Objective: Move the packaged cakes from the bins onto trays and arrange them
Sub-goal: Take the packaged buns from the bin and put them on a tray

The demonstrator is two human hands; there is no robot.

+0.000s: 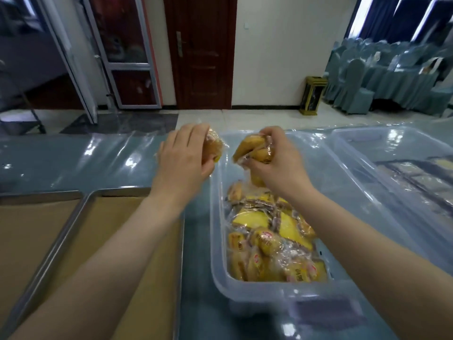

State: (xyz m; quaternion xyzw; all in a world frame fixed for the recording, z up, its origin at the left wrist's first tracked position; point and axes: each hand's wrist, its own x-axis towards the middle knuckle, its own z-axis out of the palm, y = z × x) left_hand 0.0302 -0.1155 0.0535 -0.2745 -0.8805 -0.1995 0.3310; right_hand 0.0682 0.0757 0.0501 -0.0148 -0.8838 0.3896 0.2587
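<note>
- I'm in a banquet hall: chairs [353,84] in teal covers stand by a clothed table [402,81].
- Metal trays [122,191] sit on my plastic-sheeted work table [73,158].

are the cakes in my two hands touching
Apart: head view shows a gap between the wrapped yellow cake in left hand and cakes in right hand.

— Underneath it all?
— Long table [196,278], draped in blue-grey cloth, sealed under a glossy clear plastic sheet [117,148].
— On the left?
— Two metal trays side by side, rims touching: left tray [39,194] and right tray [117,191], both lined with brown paper [31,231].
— And to the right?
— Clear plastic bin [269,289] near the right tray, apart from it. Second clear bin [392,141] just beside, farther right.
</note>
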